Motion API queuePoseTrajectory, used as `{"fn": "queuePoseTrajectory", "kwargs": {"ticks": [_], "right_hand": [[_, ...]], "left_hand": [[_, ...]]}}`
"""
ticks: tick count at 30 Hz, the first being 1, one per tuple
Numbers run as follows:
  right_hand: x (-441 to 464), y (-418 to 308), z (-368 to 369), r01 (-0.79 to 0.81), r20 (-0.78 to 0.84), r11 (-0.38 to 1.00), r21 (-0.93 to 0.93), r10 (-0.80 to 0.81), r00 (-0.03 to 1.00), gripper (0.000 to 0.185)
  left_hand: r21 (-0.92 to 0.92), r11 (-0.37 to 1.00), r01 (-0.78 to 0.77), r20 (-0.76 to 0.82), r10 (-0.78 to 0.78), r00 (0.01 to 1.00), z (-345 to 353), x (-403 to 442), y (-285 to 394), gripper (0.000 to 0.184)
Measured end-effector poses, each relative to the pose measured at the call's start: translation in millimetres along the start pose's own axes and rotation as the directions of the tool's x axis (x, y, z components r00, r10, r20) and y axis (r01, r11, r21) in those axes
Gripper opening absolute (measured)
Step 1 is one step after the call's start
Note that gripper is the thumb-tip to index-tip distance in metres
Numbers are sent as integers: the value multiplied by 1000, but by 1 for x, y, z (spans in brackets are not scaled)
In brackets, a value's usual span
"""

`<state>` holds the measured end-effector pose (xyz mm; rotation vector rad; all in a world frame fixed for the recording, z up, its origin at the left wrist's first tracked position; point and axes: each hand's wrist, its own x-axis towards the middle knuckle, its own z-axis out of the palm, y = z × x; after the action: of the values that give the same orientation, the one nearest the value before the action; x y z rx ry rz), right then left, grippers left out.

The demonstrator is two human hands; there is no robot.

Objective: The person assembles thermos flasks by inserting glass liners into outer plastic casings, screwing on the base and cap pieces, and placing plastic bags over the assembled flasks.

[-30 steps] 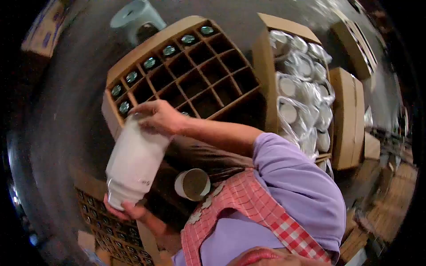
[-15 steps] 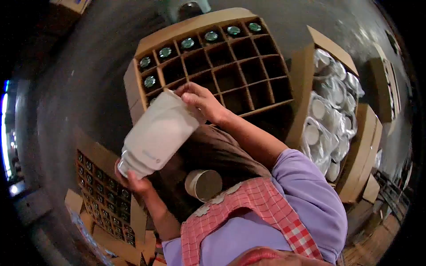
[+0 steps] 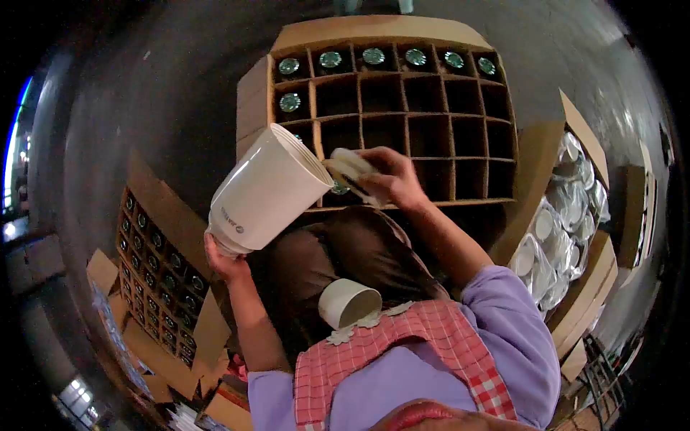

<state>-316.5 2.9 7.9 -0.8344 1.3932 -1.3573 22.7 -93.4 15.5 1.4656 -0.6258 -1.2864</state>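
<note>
My left hand [image 3: 228, 260] grips the narrow lower end of a white flask shell [image 3: 269, 194], a wide cylinder with small dark print near that end. The shell tilts, and its open, ridged mouth faces up and right. Just right of the mouth, my right hand [image 3: 394, 177] is closed on a pale round piece [image 3: 351, 164], apart from the shell; the fingers hide part of it and its exact kind is unclear. On my lap, against the apron, lies a white cup [image 3: 348, 303] on its side.
Ahead stands a divided cardboard box [image 3: 381, 32], with shiny greenish round items [image 3: 373, 56] along its back row and left column. Another divided carton [image 3: 162, 266] with shiny round tops is at left. At right, a carton [image 3: 528, 194] holds white cups in clear plastic.
My right hand has left the shell's wide end and moved right with the pale piece, exposing the open mouth. The shell has turned more upright in my left hand.
</note>
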Motion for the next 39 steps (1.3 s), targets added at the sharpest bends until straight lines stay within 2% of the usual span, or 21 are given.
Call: {"fn": "queuePoseTrajectory", "kwargs": {"ticks": [1,2,3,4,6,10,13,15,18,19,21,24,26,27,29,30,31,32,33,35,39], "right_hand": [[1,4,-8,-33,-68,998,47,36,997,43],[1,-3,-12,147,-120,983,-108,-160,980,38],[2,-5,-22,362,-73,808,-465,-442,894,34],[6,7,-33,367,1,578,-729,-535,845,33],[9,41,-53,225,68,369,-902,-392,917,38],[20,64,-55,95,37,227,-969,-247,968,28],[55,34,-6,238,93,327,-914,-402,911,28],[95,51,40,352,163,475,-807,-394,905,27],[155,95,94,416,375,376,-828,-180,910,51],[165,109,105,457,431,125,-881,-189,882,52],[178,113,117,409,417,104,-907,78,906,62],[183,118,106,466,476,187,-865,9,880,64],[186,98,94,475,459,290,-831,-128,879,65],[183,81,86,480,439,341,-809,-194,877,66],[168,13,69,601,438,369,-709,-437,786,66],[160,-24,58,616,441,423,-665,-443,780,67],[151,-61,47,626,443,475,-618,-447,777,69],[136,-96,38,514,409,750,-417,-350,843,70],[120,-126,30,328,405,929,-170,-238,883,72],[95,-166,13,175,537,984,-44,-124,834,71],[36,-159,33,84,595,979,186,-180,783,68]], "left_hand": [[-7,1000,-20,-18,20,1000,-8,7,-3,50],[-26,1000,-13,-52,12,999,-13,7,2,51],[-45,999,-6,-83,2,997,-20,4,10,51],[-66,998,0,-112,-7,994,-26,4,15,51],[-43,998,-43,-151,36,988,-49,8,13,52],[-83,996,-22,-233,2,973,-106,20,-16,54],[-67,978,-198,-206,181,962,-108,19,-32,54],[-315,948,-48,-112,14,994,-113,25,-35,53],[-441,897,22,8,-21,1000,-103,17,-20,53],[-448,894,16,39,2,999,-95,12,-12,54],[-149,984,-102,-119,84,989,-90,0,-2,54],[237,914,-328,-40,347,937,-118,-2,-9,50],[86,945,-316,-38,320,947,-111,-11,-4,46],[-170,964,-205,-88,192,977,-104,-17,5,45],[-117,965,-236,-94,226,970,-94,-18,17,43],[186,910,-371,-42,385,922,-95,-16,19,42],[180,911,-371,-39,383,923,-106,-5,17,42],[173,913,-370,-37,381,924,-117,6,16,42],[-142,963,-227,-73,219,973,-150,40,3,42],[-527,850,-8,43,36,998,-138,40,17,45],[-479,877,-22,394,238,888,-123,47,19,49]]}}
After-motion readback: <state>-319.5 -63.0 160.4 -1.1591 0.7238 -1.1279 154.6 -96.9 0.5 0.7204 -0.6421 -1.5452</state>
